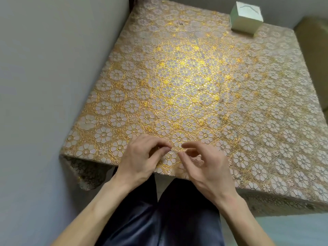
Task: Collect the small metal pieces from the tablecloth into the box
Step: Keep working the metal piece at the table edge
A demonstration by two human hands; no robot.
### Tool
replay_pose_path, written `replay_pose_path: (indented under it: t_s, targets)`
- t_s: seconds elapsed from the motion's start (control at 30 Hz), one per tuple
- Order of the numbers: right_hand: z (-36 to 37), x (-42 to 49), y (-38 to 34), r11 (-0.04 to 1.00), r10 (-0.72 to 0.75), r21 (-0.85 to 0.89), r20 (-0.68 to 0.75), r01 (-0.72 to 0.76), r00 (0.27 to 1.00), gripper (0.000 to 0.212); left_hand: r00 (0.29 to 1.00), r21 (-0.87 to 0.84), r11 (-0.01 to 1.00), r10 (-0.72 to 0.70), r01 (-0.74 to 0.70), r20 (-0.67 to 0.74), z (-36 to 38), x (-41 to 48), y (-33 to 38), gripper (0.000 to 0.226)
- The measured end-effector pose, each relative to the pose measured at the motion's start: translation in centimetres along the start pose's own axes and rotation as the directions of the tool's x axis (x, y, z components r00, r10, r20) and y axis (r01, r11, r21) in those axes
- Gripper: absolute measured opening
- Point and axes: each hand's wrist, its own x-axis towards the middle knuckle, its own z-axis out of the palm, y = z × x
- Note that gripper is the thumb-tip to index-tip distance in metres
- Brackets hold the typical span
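My left hand (142, 157) hovers over the front edge of the gold flower-patterned tablecloth (186, 82), fingers curled with the thumb tip against them. Whether a piece sits between them is hidden. My right hand (204, 164) is just beside it, index finger and thumb curved and apart with nothing seen between them. A few tiny dark specks that may be small metal pieces (220, 118) lie on the cloth right of centre, and another speck (181, 23) lies far back. The small pale box (246, 18) stands at the far right corner, well beyond both hands.
A grey wall (53, 77) runs along the table's left side. A beige seat or cushion (314, 50) sits past the right edge. My dark trousers (159, 219) are below the table's front edge, where the cloth hangs down.
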Motion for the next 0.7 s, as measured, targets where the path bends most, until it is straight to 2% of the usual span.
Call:
replay_pose_path:
  t_s: [0.1, 0.27, 0.37, 0.5, 0.7]
  targets:
    - [0.6, -0.1, -1.5, 0.985, 0.076, 0.151, 0.039, -0.081, 0.996, 0.005, 0.999, -0.027, 0.999, -0.034, 0.034, -0.002, -0.1, 0.2, 0.1, 0.026]
    - [1.9, 0.0, -1.6, 0.908, 0.281, 0.282, 0.141, -0.311, 0.949, 0.007, 0.997, -0.043, 0.996, -0.074, 0.074, 0.003, 0.1, 0.2, 0.0, 0.025]
    - [2.4, 0.1, -1.2, 0.839, 0.347, 0.368, 0.208, -0.402, 0.914, 0.007, 0.996, -0.054, 0.995, -0.087, 0.087, 0.001, 0.1, 0.2, 0.1, 0.023]
    - [2.3, 0.3, -1.1, 0.763, 0.362, 0.487, 0.226, -0.426, 0.905, 0.007, 0.995, -0.050, 0.994, -0.099, 0.099, 0.010, 0.0, 0.2, 0.5, 0.019]
    - [2.8, 0.0, -0.8, 0.779, 0.359, 0.476, 0.195, -0.408, 0.913, 0.014, 0.996, -0.030, 0.996, -0.086, 0.087, 0.019, -0.2, 0.2, 0.9, 0.012]
